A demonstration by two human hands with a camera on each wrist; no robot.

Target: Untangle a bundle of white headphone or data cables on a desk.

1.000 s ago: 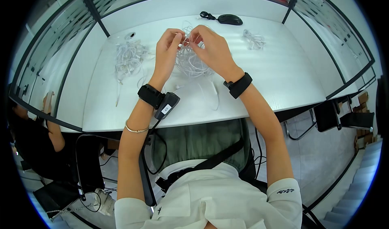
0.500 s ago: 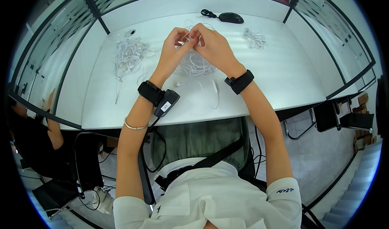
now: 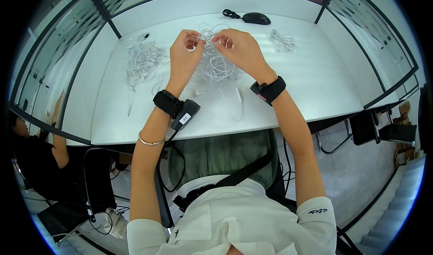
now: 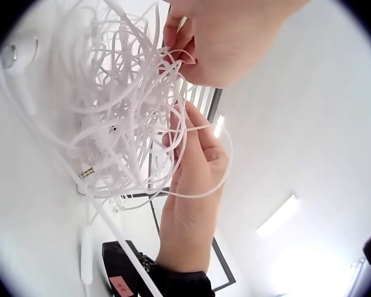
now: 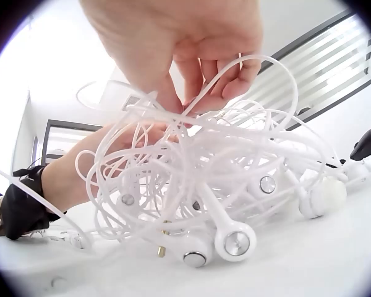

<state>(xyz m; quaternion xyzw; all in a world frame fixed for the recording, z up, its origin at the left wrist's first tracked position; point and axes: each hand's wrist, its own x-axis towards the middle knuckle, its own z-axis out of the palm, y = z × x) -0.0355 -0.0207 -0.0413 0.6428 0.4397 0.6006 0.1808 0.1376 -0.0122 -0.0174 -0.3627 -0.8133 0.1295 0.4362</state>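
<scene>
- Both hands are right in the thick of it, at the far side of the white earphone tangle (image 3: 217, 69), heaped mid-desk.
- Here's the right hand (image 3: 243, 52), thumb and fingertips brought narrow, pinching a thin cable strand (image 5: 260, 57) that loops up over the heap.
- Across from it, the left hand (image 3: 182, 56), fingers curled, thumb and forefinger holding strands of that same tangle (exactly which ones, I cannot tell).
- Down low, a silver-capped earbud (image 5: 237, 243) rests at the heap's edge, and just left of it a gold plug (image 5: 161, 251) pokes out.
- Over on the left of the desk (image 3: 315, 79), a second cable pile (image 3: 143, 61); to the right, a smaller cable bundle (image 3: 283, 43), well apart from the hands.
- At the far edge, slightly right, sits a black computer mouse (image 3: 256, 18), its cord (image 3: 231, 14) bunched beside it.
- On the near side of the tangle, a slim white cable fitting (image 3: 239, 95) lies on the desktop.
</scene>
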